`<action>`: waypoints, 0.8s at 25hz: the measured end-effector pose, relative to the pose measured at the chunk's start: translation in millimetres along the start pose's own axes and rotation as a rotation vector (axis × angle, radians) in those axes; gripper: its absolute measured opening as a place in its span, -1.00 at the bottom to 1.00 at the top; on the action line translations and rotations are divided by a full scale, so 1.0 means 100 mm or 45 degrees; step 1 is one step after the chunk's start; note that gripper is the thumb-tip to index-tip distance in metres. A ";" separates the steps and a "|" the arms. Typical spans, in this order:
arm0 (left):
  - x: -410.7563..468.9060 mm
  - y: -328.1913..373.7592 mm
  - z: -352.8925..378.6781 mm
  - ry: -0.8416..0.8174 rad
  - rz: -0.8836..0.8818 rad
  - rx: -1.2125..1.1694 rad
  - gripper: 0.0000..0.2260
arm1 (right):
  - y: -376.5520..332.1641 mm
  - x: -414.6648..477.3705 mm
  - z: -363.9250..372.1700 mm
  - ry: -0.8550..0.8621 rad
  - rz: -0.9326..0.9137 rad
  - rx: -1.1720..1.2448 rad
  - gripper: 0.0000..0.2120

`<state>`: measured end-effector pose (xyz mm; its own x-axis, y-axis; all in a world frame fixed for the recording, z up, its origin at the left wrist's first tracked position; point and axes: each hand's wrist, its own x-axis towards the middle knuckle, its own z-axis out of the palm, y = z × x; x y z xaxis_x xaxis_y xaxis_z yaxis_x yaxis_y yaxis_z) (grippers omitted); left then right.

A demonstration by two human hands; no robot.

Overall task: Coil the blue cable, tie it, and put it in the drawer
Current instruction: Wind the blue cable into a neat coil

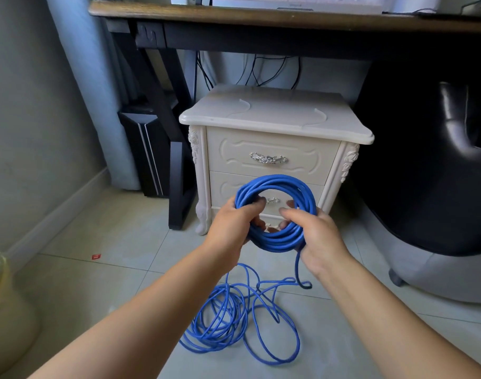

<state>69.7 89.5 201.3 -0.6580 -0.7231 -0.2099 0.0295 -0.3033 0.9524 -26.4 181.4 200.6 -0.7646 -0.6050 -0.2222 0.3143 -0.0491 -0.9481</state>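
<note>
Under the dark worktop (234,19) stands a cream cabinet (275,116), its top drawer (269,149) closed, and before it the blue cable (277,243) is held up as a part-wound coil, the rest lying loose on the floor tiles (97,283), with left grip (234,222) and right grip (318,239) each clasped round the coil's sides.

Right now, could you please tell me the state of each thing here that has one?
blue cable: partly coiled, the coil held up, the rest loose on the floor.
top drawer: closed.
lower drawer: closed, partly hidden by the coil.
left hand: grips the coil.
right hand: grips the coil.
</note>
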 end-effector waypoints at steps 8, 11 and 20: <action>0.03 0.05 -0.16 -0.115 0.594 0.903 -0.38 | -0.05 0.06 -0.09 -0.035 -0.483 -1.037 -0.79; 0.02 0.00 -0.15 -0.218 0.719 1.222 -0.36 | -0.01 0.02 -0.02 -0.169 -0.708 -1.423 -0.79; 0.06 0.05 -0.14 -0.013 0.320 0.643 -0.96 | -0.15 -0.01 -0.11 -0.247 -0.312 -0.965 -0.70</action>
<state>76.4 75.1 201.4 -0.6846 -0.7280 0.0371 -0.1756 0.2141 0.9609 -36.7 192.1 213.0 -0.6293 -0.7771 -0.0112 -0.3678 0.3104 -0.8766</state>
